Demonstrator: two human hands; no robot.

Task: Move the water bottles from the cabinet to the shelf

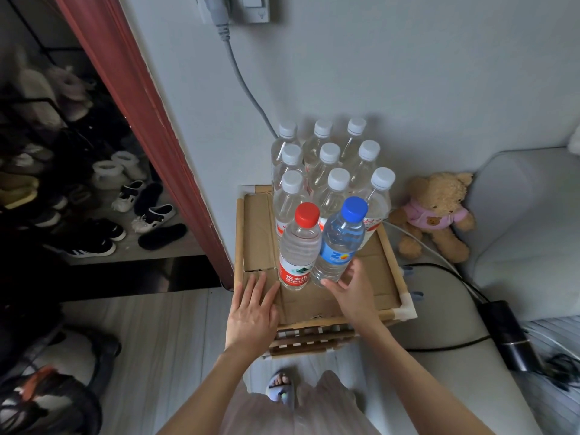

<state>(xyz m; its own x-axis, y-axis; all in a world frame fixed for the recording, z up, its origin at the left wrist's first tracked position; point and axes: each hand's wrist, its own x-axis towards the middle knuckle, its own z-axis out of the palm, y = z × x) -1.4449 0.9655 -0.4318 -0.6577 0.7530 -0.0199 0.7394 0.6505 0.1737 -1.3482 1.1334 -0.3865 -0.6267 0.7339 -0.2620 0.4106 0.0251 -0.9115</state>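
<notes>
Between open hands (301,306), red-capped bottle (298,249), blue-capped bottle (340,243)

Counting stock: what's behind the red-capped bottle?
Behind the red-capped bottle stand nine white-capped bottles in three rows; their lower parts and labels are mostly hidden.

Clear glossy plastic bottles (329,183) on matt cardboard (314,296), bamboo-like wooden frame (239,233).
</notes>
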